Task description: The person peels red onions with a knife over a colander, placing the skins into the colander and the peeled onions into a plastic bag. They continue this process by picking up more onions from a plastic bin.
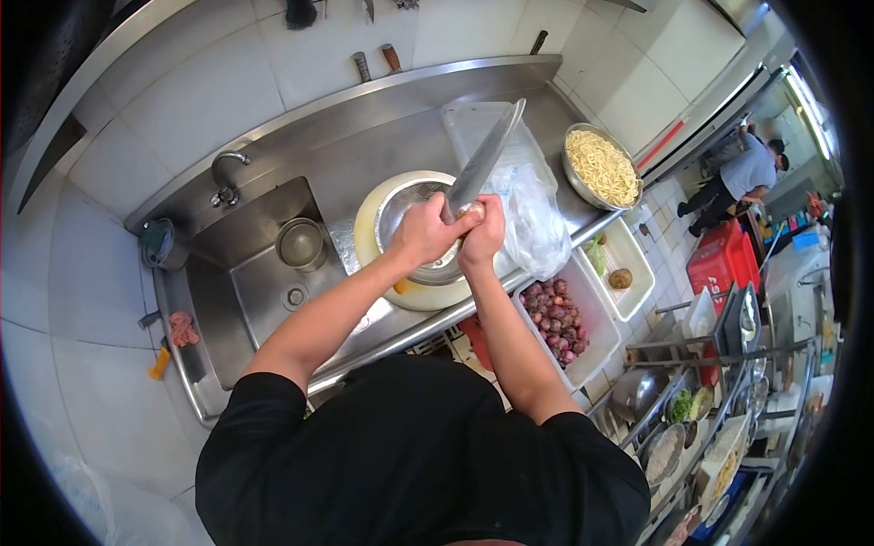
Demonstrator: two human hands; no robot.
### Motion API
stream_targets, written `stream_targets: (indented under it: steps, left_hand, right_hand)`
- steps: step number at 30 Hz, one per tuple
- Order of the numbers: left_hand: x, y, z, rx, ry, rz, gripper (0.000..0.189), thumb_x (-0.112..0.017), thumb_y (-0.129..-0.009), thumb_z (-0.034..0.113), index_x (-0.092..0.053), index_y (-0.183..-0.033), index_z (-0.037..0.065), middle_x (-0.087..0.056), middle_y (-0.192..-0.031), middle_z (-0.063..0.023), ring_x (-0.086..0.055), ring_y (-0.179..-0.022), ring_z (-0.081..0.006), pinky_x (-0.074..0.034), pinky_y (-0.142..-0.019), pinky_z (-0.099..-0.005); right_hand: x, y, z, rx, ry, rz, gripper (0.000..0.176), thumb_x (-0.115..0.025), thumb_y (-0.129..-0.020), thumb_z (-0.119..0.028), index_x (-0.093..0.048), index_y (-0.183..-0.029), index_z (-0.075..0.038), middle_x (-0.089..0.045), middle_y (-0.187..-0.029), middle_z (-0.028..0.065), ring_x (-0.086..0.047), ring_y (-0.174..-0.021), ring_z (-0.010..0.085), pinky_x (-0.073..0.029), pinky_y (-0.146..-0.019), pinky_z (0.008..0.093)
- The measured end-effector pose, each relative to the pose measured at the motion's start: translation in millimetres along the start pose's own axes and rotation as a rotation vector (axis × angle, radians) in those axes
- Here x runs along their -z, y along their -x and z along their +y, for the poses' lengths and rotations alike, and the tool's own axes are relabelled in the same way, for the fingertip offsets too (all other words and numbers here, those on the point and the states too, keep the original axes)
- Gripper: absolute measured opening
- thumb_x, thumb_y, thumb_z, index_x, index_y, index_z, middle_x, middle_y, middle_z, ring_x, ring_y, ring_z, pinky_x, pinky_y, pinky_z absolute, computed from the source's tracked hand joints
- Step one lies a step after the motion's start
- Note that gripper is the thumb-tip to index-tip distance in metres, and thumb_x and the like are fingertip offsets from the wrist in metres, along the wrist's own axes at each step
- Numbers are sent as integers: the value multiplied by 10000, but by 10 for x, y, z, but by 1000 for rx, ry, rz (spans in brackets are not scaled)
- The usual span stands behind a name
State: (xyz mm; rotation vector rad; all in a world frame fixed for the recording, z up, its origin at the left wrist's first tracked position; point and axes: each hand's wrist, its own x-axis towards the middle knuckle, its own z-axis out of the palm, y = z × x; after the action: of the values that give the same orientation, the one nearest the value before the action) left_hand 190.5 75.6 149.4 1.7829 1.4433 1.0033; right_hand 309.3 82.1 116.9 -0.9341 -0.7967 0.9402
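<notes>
A large knife [489,156] points up and away, its broad blade rising from between my hands. My left hand [424,233] is closed at the base of the blade; the handle is hidden. My right hand [482,235] is closed round a small pinkish-brown thing [472,210], too covered to name, beside the blade. Both hands are close together above a metal strainer bowl [393,207], which sits on a round, pale yellowish board or basin [367,223]. Just right of my hands, a clear plastic bag [537,223] lies over part of a translucent tray [458,120].
The sink [228,273] at left holds a metal bowl [301,244]. Noodles fill a bowl [601,168] at the counter's right end. Below stand a bin of red onions [557,318] and a white crate [642,273]. Another person [746,168] stands far right, beyond a red crate [722,257].
</notes>
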Motion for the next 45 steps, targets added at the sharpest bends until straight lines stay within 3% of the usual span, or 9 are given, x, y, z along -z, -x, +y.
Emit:
stream_targets:
  steps: [3, 6, 10, 13, 20, 26, 31, 35, 45]
  left_hand:
    - [36, -49, -49, 18, -80, -36, 706, -699, -803, 690, -557, -744, 2, -629, -650, -175, -647, -637, -342, -500, -614, -433]
    - [-65, 14, -53, -13, 16, -9, 641, -674, -879, 615, -541, -743, 3, -606, -622, -178, -616, -589, -333, -475, -574, -426]
    - [-146, 40, -163, -58, 50, 3, 608, -662, -902, 586, -544, -751, 9, -619, -623, -189, -633, -597, -377, -484, -578, -444]
    - [-143, 37, -283, -67, 23, 0, 580, -651, -923, 555, -544, -750, 12, -616, -613, -184, -623, -577, -378, -467, -553, -446]
    - [-528, 108, -509, 36, 277, -43, 552, -516, -1016, 530, -622, -854, 12, -607, -618, -93, -567, -484, -196, -444, -469, -367]
    - [-147, -8, -299, 260, 413, -93, 611, -577, -961, 599, -597, -808, 9, -562, -604, -54, -532, -430, -128, -414, -413, -305]
    - [-161, -205, -527, 141, 56, 6, 717, -648, -852, 691, -572, -752, -15, -604, -656, -179, -605, -620, -331, -466, -603, -452]
    - [-121, -148, -494, 39, -39, -3, 600, -714, -860, 603, -593, -759, 24, -610, -636, -89, -582, -580, -189, -456, -567, -363]
    - [147, -95, -559, 107, -296, -61, 720, -695, -773, 720, -598, -866, 12, -677, -734, -212, -686, -748, -415, -526, -687, -495]
  right_hand:
    - [128, -120, 56, -290, -16, -120, 228, -411, -979, -123, -558, -846, -11, -542, -824, 54, -488, -727, 160, -443, -668, 345]
    - [23, -53, 111, 481, 629, 2, 237, -412, -967, -130, -551, -843, 16, -553, -822, 67, -510, -740, 180, -451, -677, 356]
    - [-50, 16, 14, 236, 391, 26, 283, -398, -970, -169, -564, -848, 25, -554, -820, 110, -530, -782, 234, -444, -749, 348]
    - [-107, -6, -225, -394, 204, -17, 286, -405, -971, -174, -577, -858, 25, -553, -824, 130, -528, -800, 251, -433, -771, 338]
    - [61, 29, 267, 369, 527, 58, 298, -384, -1007, -183, -562, -901, 31, -572, -842, 171, -535, -751, 284, -435, -710, 400]
    - [399, -62, 28, -557, -314, -457, 515, -472, -1044, -449, -484, -1392, -69, -646, -1164, 64, -617, -1042, 184, -481, -859, 370]
    - [563, -129, 161, -512, -368, -588, 392, -662, -976, -278, -500, -1269, -72, -644, -1085, 64, -619, -924, 177, -480, -787, 326]
    - [650, -271, 418, -392, -29, -332, 448, -677, -959, -115, -389, -1297, -57, -638, -1066, 106, -626, -820, 186, -502, -744, 320]
    - [739, -366, 131, -600, -201, -245, 348, -571, -1029, -227, -500, -1325, -57, -685, -1065, 76, -652, -906, 174, -511, -784, 312]
